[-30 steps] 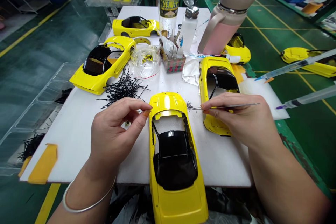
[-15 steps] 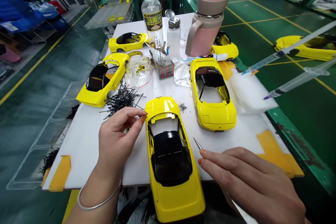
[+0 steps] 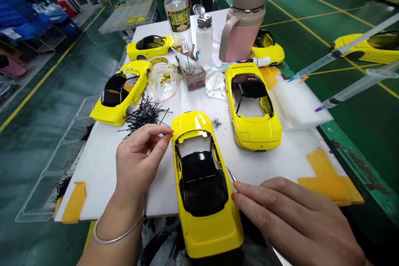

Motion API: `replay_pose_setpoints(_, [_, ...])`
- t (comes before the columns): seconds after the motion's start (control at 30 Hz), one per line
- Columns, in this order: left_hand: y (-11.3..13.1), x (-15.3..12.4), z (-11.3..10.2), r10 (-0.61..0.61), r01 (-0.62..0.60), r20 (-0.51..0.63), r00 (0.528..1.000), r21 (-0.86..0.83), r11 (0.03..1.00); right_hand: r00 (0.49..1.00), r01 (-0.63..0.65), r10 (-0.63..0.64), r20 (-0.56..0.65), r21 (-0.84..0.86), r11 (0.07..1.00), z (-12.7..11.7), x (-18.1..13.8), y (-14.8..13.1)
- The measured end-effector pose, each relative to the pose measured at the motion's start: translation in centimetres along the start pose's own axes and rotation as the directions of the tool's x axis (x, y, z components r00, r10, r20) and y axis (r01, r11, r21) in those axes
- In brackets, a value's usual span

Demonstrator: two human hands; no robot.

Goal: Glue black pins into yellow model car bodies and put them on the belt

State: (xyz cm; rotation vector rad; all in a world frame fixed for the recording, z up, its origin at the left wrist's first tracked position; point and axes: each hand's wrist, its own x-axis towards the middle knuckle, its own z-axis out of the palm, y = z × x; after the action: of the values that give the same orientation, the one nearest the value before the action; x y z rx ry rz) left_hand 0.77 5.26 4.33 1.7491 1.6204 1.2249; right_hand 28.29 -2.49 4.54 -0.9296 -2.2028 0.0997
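Yellow car body: the nearest model shell [image 3: 204, 183] lies lengthwise at the front edge of the white board [image 3: 102, 153], its tail hanging over that edge, black roof and window frame fitted
Left hand: the left hand [image 3: 139, 162] hovers just left of this car body, thumb and forefinger pinched together beside the front left corner of its window opening; whether anything sits between the fingertips I cannot tell
Bangle: a thin silver bangle [image 3: 116, 232] circles the left wrist, left of the car body's tail
Right hand: the right hand [image 3: 293, 220] lies just right of the car body, fingers closed on metal tweezers [image 3: 232, 174] whose tip points up toward the car body's right door line
Black rods: a loose heap of thin black rods [image 3: 145, 113] lies on the board ahead and left of the car body
Black specks: a small pile of tiny black bits [image 3: 216, 123] sits just right of the car body's nose
Other shells: one yellow shell [image 3: 252, 110] lies to the right of the car body, another [image 3: 120, 91] beyond the rods to its left
Far side: a pink-lidded mug [image 3: 246, 16] and a clear bottle [image 3: 178, 12] stand well beyond the car body's nose
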Motion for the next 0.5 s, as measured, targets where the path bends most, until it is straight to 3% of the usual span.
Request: replay_pose_setpoints(0.5, [-0.33, -0.02, 0.11, 0.013, -0.013, -0.007, 1.0, -0.026, 1.0, 0.999, 0.023, -0.024, 0.022, 0.03, 0.999, 0.23, -0.24, 0.16])
